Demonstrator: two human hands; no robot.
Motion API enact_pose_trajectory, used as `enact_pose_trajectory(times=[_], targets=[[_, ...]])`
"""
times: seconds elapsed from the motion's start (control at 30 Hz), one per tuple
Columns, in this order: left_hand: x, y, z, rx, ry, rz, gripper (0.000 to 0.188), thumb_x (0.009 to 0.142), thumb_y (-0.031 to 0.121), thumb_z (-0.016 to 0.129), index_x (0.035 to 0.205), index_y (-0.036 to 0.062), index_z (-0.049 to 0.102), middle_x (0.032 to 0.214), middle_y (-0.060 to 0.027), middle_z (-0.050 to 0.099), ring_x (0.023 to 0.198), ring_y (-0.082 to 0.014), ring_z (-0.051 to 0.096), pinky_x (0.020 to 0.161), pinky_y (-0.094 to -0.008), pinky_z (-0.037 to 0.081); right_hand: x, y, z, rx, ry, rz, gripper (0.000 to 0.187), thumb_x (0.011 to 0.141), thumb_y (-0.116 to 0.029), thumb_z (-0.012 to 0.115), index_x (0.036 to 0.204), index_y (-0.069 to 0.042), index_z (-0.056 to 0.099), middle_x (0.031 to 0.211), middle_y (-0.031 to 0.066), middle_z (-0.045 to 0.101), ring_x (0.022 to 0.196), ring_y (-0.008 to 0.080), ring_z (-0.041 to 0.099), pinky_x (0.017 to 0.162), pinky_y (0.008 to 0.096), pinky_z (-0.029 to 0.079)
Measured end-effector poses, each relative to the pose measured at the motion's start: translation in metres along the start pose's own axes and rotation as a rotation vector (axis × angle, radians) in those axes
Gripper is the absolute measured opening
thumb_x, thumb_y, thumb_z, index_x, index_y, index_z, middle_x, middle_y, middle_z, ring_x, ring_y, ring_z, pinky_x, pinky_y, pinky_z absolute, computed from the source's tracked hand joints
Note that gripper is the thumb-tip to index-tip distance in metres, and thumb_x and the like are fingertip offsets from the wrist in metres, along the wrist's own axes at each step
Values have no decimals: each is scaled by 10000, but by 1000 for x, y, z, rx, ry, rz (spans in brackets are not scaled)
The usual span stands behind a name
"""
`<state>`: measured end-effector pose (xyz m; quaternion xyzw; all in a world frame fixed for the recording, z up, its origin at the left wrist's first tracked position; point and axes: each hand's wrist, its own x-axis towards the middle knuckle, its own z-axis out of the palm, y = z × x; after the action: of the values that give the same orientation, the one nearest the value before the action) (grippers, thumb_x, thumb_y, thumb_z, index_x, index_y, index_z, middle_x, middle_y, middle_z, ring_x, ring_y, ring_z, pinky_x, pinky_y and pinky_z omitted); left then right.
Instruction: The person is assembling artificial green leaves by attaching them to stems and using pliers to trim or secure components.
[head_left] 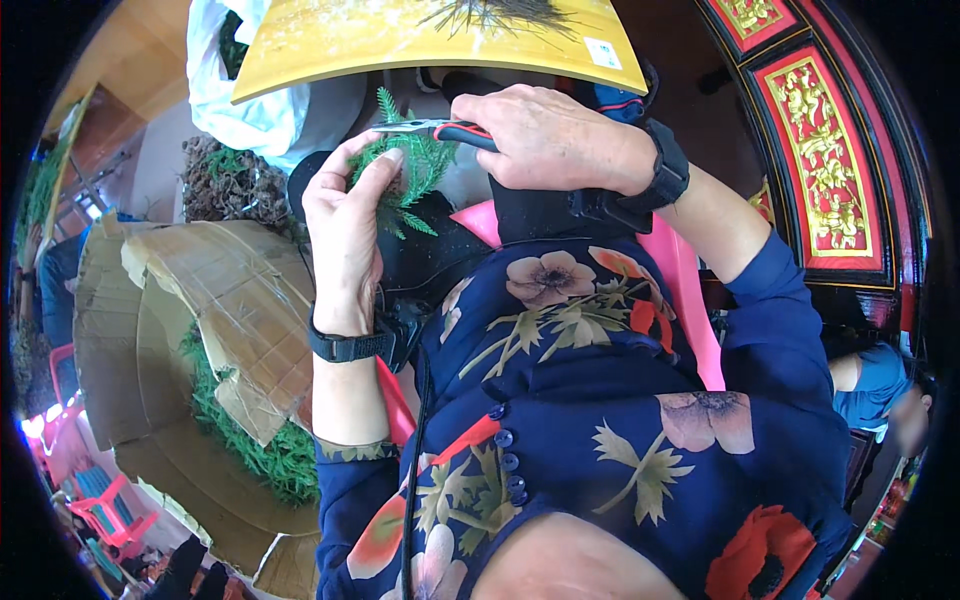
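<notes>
My left hand (345,210) pinches a feathery green fern-like sprig (428,165) between thumb and fingers, in front of my lap. In my right hand (565,140) is a pair of pliers (462,131) with black and red handles. Its narrow metal jaws point left, across the top of the sprig and close to my left fingertips. Whether the jaws grip a stem, I cannot tell. Both hands are just below the near edge of a yellow table (330,62). A bundle of thin dark wires or sticks (505,14) lies on that table.
On the left, a torn cardboard box (245,300) holds more green sprigs (270,455). Brown clumpy material (228,185) sits beside a white plastic bag (250,120). Pink chair parts (685,300) show around my body. A red and gold panel (825,160) stands at right; another person (868,388) is farther off.
</notes>
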<state>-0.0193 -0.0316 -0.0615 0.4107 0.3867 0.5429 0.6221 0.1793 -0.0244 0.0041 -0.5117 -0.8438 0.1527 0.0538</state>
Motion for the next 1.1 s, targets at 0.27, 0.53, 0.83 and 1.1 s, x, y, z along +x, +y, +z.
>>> enact_pose_trajectory(times=[0.27,0.53,0.83,1.1], targets=[[5,1,1,0,-19,8,237,809,17,650,1041,-24,625,897,-24,639,749,-66,568,690,-193,449,0,1,-4,-83,58,-4,178,750,-56,542,914,14,527,751,223,608,767,386,616,674,445,480],[4,4,5,-15,-19,41,274,812,18,650,1080,-27,616,951,-37,639,817,-88,587,744,-213,468,-1,1,-6,36,67,2,193,699,-66,555,877,8,544,727,231,611,748,412,605,669,468,471],[2,-8,1,303,-64,239,365,832,29,647,1182,-11,550,1018,-64,629,886,-107,589,782,-234,481,-10,-2,-11,9,98,-5,190,689,-74,550,865,-3,546,756,239,613,756,416,596,662,478,462],[6,-6,2,484,71,305,498,788,59,698,1234,-9,488,1069,-117,591,839,-134,589,757,-262,487,30,65,-67,1,281,-33,201,806,-205,585,897,-30,627,793,168,640,731,296,629,678,385,488]])
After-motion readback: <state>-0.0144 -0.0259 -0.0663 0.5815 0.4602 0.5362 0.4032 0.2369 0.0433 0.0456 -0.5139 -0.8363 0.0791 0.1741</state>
